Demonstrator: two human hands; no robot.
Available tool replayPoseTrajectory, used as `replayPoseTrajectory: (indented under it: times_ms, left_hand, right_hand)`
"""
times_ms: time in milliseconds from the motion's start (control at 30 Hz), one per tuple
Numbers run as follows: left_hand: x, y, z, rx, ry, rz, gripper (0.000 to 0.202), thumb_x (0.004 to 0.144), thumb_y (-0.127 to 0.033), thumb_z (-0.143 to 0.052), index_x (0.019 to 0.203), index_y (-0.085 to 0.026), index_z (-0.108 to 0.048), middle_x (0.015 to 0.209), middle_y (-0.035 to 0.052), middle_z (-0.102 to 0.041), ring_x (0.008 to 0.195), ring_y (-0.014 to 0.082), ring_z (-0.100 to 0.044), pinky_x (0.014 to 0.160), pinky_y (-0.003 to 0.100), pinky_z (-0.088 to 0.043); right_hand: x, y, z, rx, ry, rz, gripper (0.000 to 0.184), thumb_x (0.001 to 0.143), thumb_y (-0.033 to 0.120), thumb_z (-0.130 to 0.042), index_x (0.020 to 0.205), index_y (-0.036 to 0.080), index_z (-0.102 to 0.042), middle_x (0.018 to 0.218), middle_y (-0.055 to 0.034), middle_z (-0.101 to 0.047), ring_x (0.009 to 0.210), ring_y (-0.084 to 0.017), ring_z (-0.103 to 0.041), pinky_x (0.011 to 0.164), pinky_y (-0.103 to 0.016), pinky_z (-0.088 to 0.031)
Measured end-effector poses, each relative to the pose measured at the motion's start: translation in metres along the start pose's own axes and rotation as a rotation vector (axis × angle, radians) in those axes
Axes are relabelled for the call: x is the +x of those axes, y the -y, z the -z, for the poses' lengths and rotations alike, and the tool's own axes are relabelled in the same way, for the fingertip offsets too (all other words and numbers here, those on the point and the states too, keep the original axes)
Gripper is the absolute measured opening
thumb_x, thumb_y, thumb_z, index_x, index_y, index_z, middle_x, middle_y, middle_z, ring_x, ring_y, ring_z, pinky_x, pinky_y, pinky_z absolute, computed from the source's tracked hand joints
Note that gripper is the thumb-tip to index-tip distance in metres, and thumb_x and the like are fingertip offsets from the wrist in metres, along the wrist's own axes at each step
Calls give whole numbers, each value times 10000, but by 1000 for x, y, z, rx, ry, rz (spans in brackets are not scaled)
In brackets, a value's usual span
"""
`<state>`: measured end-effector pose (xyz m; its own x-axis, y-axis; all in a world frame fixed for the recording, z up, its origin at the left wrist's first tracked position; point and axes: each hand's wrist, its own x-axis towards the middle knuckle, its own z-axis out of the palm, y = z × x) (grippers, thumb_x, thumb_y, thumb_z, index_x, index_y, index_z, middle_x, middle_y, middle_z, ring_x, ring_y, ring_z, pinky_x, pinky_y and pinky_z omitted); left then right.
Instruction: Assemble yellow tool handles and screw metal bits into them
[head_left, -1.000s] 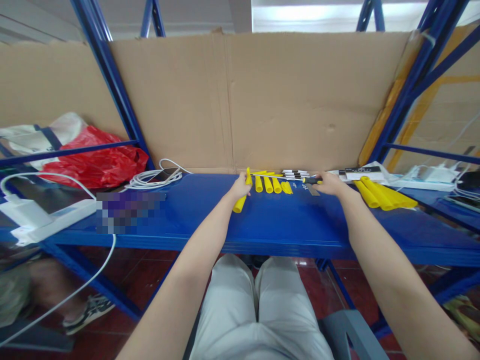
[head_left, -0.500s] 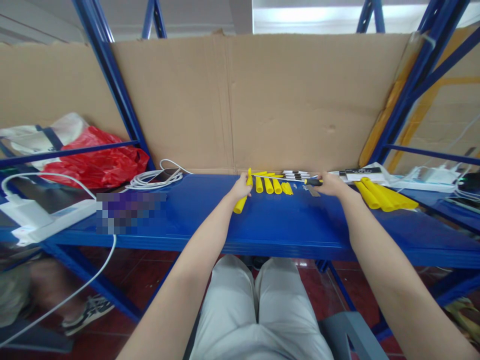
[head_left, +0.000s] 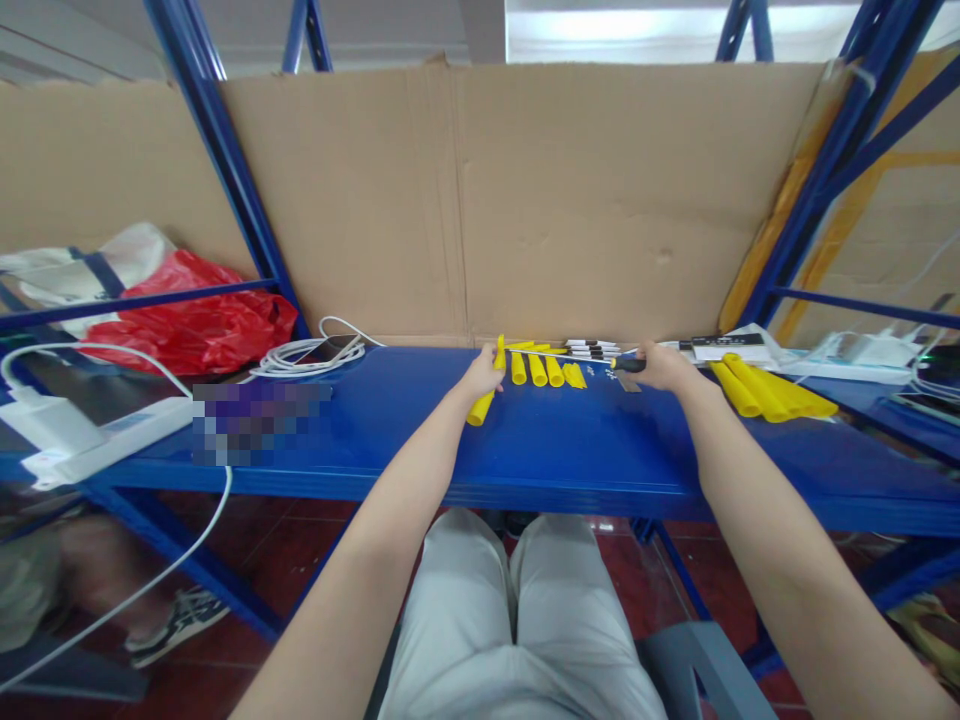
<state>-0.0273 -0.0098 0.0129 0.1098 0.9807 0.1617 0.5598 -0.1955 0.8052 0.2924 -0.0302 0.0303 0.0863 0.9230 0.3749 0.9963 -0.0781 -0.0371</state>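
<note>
My left hand (head_left: 482, 376) is closed around a yellow tapered tube (head_left: 478, 412), which is tilted with its wide end toward me. My right hand (head_left: 664, 367) grips the black and yellow handle of a screwdriver (head_left: 628, 365). Its long thin shaft runs left to the upper part of the tube by my left fingers; the tip's exact contact is hidden. Between my hands lie several yellow tubes (head_left: 537, 371) in a row and shorter yellow pieces (head_left: 574, 376). Tiny pale parts (head_left: 590, 371) and a flat metal piece (head_left: 628, 383) rest near the handle.
The blue shelf (head_left: 570, 450) has a cardboard wall (head_left: 525, 200) behind it. Black-banded white sticks (head_left: 591, 347) lie at the back. More yellow tubes (head_left: 772, 392) are at right. A coiled white cable (head_left: 300, 358), red bag (head_left: 202, 310) and power strip (head_left: 127, 440) sit at left.
The screwdriver handle shows more black and less yellow than before, so it has turned slightly. Both hands stay in nearly the same place.
</note>
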Motion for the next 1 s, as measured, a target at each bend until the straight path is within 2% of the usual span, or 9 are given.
replayPoseTrajectory:
  times_ms: [100,267,333,467,567,767,867,1000]
  left_hand:
    - [-1,0,0,1,6,3,566,882,-29,-498,1410,-211,-409,1369,127,-612,610,71,-665,463,161,-484]
    - [-2,-1,1,0,2,4,545,891,-29,-490,1402,-199,-409,1384,144,-600,590,68,-663,462,168,-480]
    - [-2,-1,0,-4,2,-3,549,885,-25,-495,1399,-199,-413,1378,145,-606,575,65,-656,466,174,-486]
    - [-1,0,0,-5,0,-6,558,882,-39,-513,1404,-212,-417,1367,139,-616,596,76,-667,475,178,-498]
    - [0,1,0,-4,-1,-4,561,881,-45,-518,1405,-216,-414,1375,141,-612,613,84,-677,478,180,-503]
    - [1,1,0,9,1,-3,526,889,-38,-492,1382,-201,-405,1368,138,-613,600,68,-668,473,164,-490]
    - [2,3,-1,12,7,-6,525,884,-29,-481,1376,-194,-403,1349,133,-625,596,65,-660,474,166,-495]
    - [4,5,-1,14,7,-8,522,888,-51,-497,1379,-201,-403,1344,132,-628,596,72,-664,463,171,-488]
  right_hand:
    - [1,0,0,29,32,46,207,762,323,-647,919,225,-740,904,-103,-769,917,-297,-721,697,-314,-510]
    - [2,-1,0,-7,-13,89,183,764,301,-628,883,226,-745,969,-115,-767,969,-303,-710,749,-328,-519]
    - [1,-1,0,-46,-25,75,212,752,339,-658,917,229,-735,977,-114,-761,974,-307,-705,760,-343,-523]
    - [-3,4,2,-74,7,8,394,776,412,-667,1094,182,-698,995,-153,-755,974,-331,-706,796,-396,-522]
    - [-5,7,5,-71,33,0,431,778,406,-670,1136,167,-689,1021,-166,-756,991,-335,-705,792,-389,-519]
    - [-4,8,8,-13,105,17,289,807,340,-608,1013,196,-753,1020,-126,-770,987,-299,-712,732,-317,-508]
    - [-4,7,6,-12,70,50,270,802,315,-598,967,185,-767,1001,-140,-769,976,-309,-710,733,-322,-498]
    - [-2,4,2,-39,13,47,247,752,324,-666,938,195,-766,977,-142,-764,967,-327,-705,744,-340,-493]
